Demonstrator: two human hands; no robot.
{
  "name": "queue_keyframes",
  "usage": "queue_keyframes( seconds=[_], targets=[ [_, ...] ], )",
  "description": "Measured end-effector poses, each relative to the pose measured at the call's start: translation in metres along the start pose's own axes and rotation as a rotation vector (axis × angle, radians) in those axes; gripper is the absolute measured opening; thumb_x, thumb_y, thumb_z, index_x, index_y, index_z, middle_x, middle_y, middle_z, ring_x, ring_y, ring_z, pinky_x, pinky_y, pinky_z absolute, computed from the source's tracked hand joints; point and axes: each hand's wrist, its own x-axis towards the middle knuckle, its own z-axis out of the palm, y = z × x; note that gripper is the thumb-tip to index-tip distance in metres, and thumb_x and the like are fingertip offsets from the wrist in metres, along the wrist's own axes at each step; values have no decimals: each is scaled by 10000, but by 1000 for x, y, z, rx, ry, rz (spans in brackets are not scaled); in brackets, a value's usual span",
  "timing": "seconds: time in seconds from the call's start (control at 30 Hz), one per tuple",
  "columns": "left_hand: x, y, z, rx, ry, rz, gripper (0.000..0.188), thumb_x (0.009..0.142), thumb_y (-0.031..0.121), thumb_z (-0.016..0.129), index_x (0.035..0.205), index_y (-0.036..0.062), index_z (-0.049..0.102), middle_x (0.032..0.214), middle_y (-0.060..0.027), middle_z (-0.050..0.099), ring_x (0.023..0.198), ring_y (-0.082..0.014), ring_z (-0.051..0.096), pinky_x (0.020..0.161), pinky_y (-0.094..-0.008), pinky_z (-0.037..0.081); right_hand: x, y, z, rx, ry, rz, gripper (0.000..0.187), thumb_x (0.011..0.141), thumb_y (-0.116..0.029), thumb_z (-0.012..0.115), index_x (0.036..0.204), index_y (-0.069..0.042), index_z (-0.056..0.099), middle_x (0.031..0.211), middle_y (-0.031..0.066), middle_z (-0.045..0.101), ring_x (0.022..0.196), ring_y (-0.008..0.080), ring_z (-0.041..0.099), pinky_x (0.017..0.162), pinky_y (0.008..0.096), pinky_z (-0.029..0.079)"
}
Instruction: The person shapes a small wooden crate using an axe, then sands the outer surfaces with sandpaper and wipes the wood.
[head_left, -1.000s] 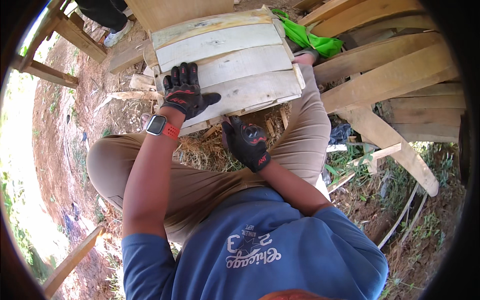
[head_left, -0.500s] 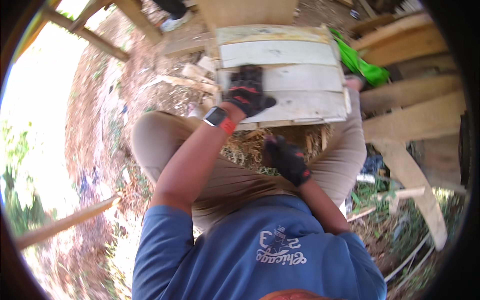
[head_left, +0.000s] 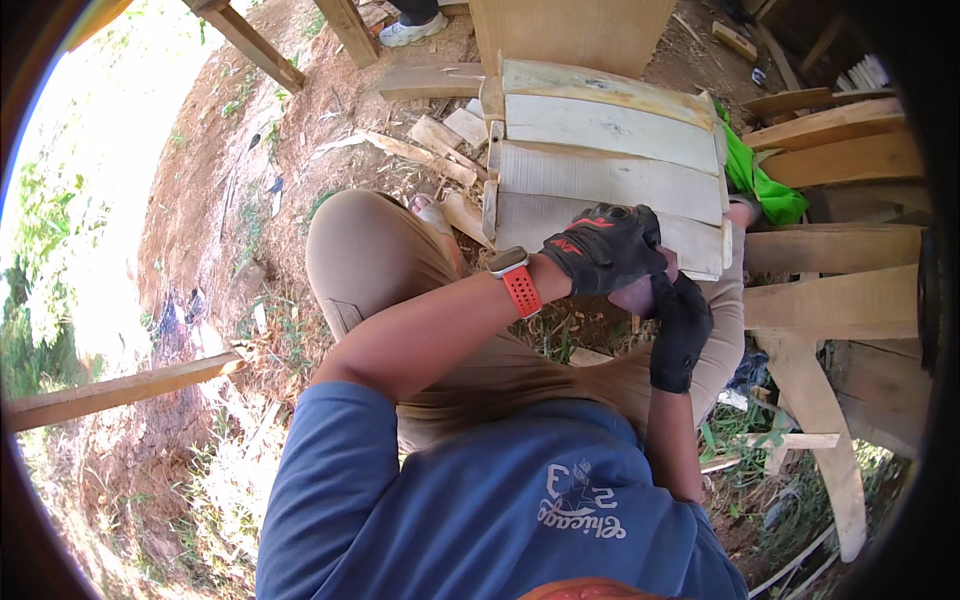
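My left hand [head_left: 605, 248], in a black glove with red marks and with a red-strapped watch [head_left: 515, 280] on the wrist, is closed over the fingertips of my right hand [head_left: 682, 330], which wears a black glove. Both hands meet just below the near edge of a pale slatted wooden panel [head_left: 600, 165] that rests in front of my knees. A patch of bare skin shows between the two gloves. My right hand's fingers are hidden under the left hand. I sit with knees apart in tan trousers.
Thick timber planks [head_left: 840, 250] are stacked to the right, with a green cloth [head_left: 760, 180] beside the panel. Wood offcuts [head_left: 430, 140] lie on the dirt at left. A long beam [head_left: 120, 390] lies at lower left. Another person's shoe [head_left: 410, 30] is at the top.
My left hand left the panel's surface and came down to my right hand, which rose from between my knees. The two now meet at the panel's near edge. The view shifted left.
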Motion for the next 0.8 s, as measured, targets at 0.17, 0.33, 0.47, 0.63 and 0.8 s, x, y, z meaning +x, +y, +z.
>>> queue_keyframes(
  seconds=[0.17, 0.33, 0.47, 0.63, 0.8],
  targets=[
    [0, 13, 2, -201, -99, -99, 600, 871, 566, 700, 1043, -8, 719, 962, -202, 762, 913, -303, 747, 838, -380, 566, 4, 26, -9, 194, 25, 93, 212, 968, -101, 679, 1092, 57, 747, 922, 50, 724, 843, 119, 656, 732, 302, 529],
    [6, -15, 22, -209, 74, 7, 451, 879, 431, 785, 1019, 11, 704, 878, -130, 732, 885, -256, 720, 824, -375, 561, 10, 36, -11, -271, 115, -256, 165, 960, -167, 711, 1017, -15, 743, 828, 119, 675, 743, 304, 660, 708, 426, 516],
    [8, -21, 15, -72, 71, 178, 330, 881, 300, 818, 1039, 40, 691, 950, -118, 694, 898, -243, 685, 822, -382, 549, 7, -1, -17, -301, 114, -94, 186, 975, -215, 716, 952, -33, 741, 784, 140, 636, 716, 328, 631, 708, 447, 504],
    [10, -30, 36, -352, 161, 213, 261, 885, 210, 807, 1050, 59, 672, 1045, -108, 619, 939, -237, 648, 800, -386, 525, -10, 22, -20, -200, 36, -133, 221, 989, -249, 709, 1075, -47, 732, 799, 154, 673, 734, 354, 667, 704, 463, 517],
    [14, -25, 25, 71, 192, 271, 387, 888, 47, 814, 1178, 74, 560, 981, -1, 590, 898, -130, 600, 800, -307, 530, -31, 37, -35, -164, -14, -235, 183, 982, -216, 706, 1132, -111, 708, 925, 146, 734, 887, 360, 736, 768, 459, 571]
  ],
)
